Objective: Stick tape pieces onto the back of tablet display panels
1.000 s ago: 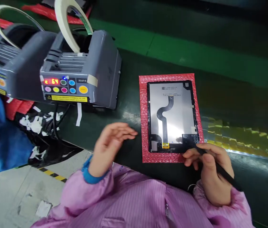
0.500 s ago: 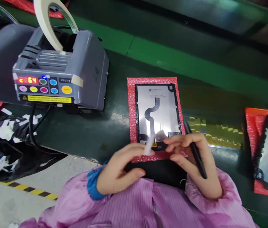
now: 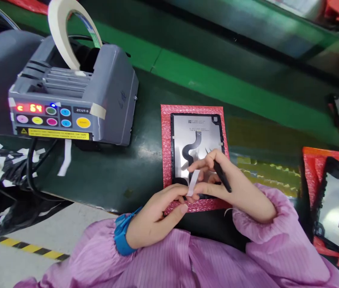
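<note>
Green worktop [image 3: 106, 176] carries panel [image 3: 205, 140] on red wrap [image 3: 167, 152].

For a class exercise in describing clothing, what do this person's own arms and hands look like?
The left hand and right hand are ungloved. Loose, wrinkled pinkish-purple sleeves run toward the wrists; a bright blue band circles the left wrist.

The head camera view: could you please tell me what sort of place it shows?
Probably an electronics assembly or repair workshop: a ZCUT-9 tape dispenser, a display panel with a black flex cable on red bubble wrap, and yellow-and-black floor tape suggest it.
</note>
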A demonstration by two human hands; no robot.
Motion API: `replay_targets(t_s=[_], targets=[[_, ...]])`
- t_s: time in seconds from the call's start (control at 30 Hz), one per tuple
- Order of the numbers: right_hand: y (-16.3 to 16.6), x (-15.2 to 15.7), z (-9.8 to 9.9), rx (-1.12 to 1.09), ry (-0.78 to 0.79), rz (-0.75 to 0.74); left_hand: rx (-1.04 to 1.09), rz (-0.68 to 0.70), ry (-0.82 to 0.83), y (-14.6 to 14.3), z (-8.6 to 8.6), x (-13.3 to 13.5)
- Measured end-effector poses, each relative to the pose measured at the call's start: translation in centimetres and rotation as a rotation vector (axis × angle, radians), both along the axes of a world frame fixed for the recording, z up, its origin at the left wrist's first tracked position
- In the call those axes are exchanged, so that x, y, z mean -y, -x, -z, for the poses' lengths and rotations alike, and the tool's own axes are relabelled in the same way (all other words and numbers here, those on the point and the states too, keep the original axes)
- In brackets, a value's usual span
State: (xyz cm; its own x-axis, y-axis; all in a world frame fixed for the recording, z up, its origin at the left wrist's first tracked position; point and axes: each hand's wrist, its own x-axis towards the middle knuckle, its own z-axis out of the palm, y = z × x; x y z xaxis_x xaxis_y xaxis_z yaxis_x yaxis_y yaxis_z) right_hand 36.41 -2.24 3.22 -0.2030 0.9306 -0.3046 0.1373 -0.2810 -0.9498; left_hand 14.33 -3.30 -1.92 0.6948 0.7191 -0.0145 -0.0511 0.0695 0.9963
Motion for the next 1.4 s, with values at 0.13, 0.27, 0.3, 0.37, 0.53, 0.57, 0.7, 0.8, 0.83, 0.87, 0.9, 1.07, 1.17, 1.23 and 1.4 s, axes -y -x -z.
replay_targets(t_s=[0.13, 0.27, 0.3, 0.37, 0.53, 0.57, 0.7, 0.8, 0.83, 0.87, 0.9, 1.07, 1.17, 1.23, 1.4], targets=[[-0.2, -0.9, 0.0, -0.051, -0.066, 0.103, 0.04, 0.057, 0.14, -0.2, 0.0, -0.5], [-0.7, -2.7, 1.0, 0.089, -0.137, 0.137, -0.034, 0.015, 0.052, 0.3, -0.3, -1.4], [-0.7, -3.1, 1.5, 0.115, -0.137, 0.102, -0.068, -0.009, -0.048, 0.4, -0.4, -1.7], [-0.4, -3.7, 2.7, 0.151, -0.14, 0.041, -0.177, -0.054, -0.302, 0.7, -0.4, -2.5], [0.3, -4.3, 4.4, 0.221, -0.176, 0.049, -0.552, -0.108, -0.913, 0.8, 0.4, -4.0], [0.3, -4.4, 4.5, 0.226, -0.177, 0.054, -0.598, -0.112, -0.972, 0.7, 0.6, -4.2], [0.0, -4.7, 4.7, 0.237, -0.184, 0.042, -0.725, -0.163, -1.082, 0.1, 1.1, -4.2], [-0.1, -4.6, 5.0, 0.27, -0.203, 0.045, -0.778, -0.176, -1.1, -0.2, 1.3, -4.1], [0.0, -4.6, 5.1, 0.284, -0.209, 0.054, -0.785, -0.171, -1.099, -0.2, 1.3, -4.0], [0.1, -4.6, 5.2, 0.299, -0.215, 0.069, -0.79, -0.164, -1.096, -0.2, 1.4, -4.0], [0.3, -4.7, 5.3, 0.316, -0.223, 0.087, -0.795, -0.156, -1.093, -0.2, 1.5, -4.0], [1.1, -6.7, 5.5, 0.457, -0.313, 0.277, -0.809, -0.11, -1.097, 0.1, 1.6, -4.0], [-0.8, -7.0, 5.4, 0.509, -0.388, 0.415, -0.788, -0.007, -1.134, 0.9, 1.5, -4.0], [-3.7, -5.8, 5.4, 0.576, -0.424, 0.497, -0.698, 0.141, -1.179, 1.6, 1.6, -3.9], [-11.9, 0.2, 6.7, 0.976, -0.467, 0.458, -0.561, 0.386, -1.25, 2.2, 2.7, -4.3]])
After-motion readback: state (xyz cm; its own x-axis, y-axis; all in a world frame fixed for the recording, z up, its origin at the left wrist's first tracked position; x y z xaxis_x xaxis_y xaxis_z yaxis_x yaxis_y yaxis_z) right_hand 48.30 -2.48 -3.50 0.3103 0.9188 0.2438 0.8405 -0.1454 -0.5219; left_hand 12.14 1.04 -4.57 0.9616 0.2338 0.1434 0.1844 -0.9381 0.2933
